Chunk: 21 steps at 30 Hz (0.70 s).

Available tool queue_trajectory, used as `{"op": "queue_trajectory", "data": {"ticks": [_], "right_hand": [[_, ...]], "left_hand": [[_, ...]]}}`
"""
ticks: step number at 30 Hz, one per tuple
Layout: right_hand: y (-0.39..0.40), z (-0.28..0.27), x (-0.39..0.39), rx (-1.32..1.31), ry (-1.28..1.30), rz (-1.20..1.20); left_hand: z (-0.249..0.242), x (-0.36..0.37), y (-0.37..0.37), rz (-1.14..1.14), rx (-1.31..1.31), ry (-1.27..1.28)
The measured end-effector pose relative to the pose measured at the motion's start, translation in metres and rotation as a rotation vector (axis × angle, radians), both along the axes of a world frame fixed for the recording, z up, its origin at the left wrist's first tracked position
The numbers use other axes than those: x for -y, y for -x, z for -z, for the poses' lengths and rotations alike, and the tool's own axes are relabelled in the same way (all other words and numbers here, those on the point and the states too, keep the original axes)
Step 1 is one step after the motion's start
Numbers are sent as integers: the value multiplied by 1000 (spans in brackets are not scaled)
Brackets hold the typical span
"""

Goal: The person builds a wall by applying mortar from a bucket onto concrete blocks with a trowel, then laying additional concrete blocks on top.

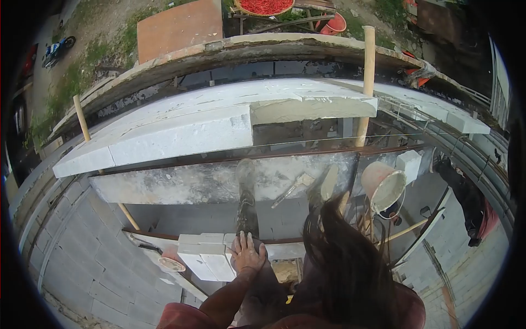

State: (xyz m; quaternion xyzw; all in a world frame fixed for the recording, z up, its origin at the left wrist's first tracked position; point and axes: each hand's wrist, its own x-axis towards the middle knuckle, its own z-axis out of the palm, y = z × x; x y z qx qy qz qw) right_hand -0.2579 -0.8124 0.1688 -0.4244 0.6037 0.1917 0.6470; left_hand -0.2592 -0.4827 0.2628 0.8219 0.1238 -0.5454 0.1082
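Observation:
My left hand (pixel 248 253) lies with its fingers spread on my left knee and holds nothing. Close beside it, to the left, sits a stack of white blocks (pixel 205 256). My right hand is not in sight; long dark hair (pixel 350 252) covers much of my right side. Beyond my knees, my feet rest on a smeared plank (pixel 164 182). On that plank, between the feet, lies a long-handled tool with a pale flat head (pixel 296 189). A bucket of grey mortar (pixel 386 189) stands right of my right foot, tilted in the view.
A white block wall (pixel 186 129) runs across in front, with grey mortar (pixel 312 109) spread on a lower step. Wooden poles (pixel 369 66) rise beside it. A loose white block (pixel 409 164) sits near the bucket. Another person (pixel 463 194) in dark clothing is at right.

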Motion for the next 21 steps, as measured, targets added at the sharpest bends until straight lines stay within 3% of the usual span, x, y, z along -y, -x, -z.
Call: {"op": "queue_trajectory", "data": {"ticks": [2,3,4,5,8,10,12,14,16,19,21], "right_hand": [[21,-35,39,27,302,31],[45,-36,73,30,310,32],[81,-28,113,-182,539,-55],[124,-27,154,-158,678,-170],[107,-75,212,-211,983,-311],[136,-69,289,-516,1262,-1093],[138,-61,338,-582,1124,-1286],[102,-62,345,-614,1104,-1294],[85,-46,348,-448,1140,-1200],[146,11,371,-539,1057,-1101],[162,20,351,-582,1055,-1074]], "left_hand": [[1,3,1,-48,29,0],[1,4,2,-36,35,-3],[0,7,1,-33,37,3],[0,9,1,-30,39,-6],[0,18,0,-1,40,-25],[0,26,-2,24,42,-39],[1,34,-2,16,24,-60],[1,41,-2,50,26,-72],[2,47,0,89,29,-84],[6,57,-1,111,21,-100],[5,63,-2,155,20,-122]]}}
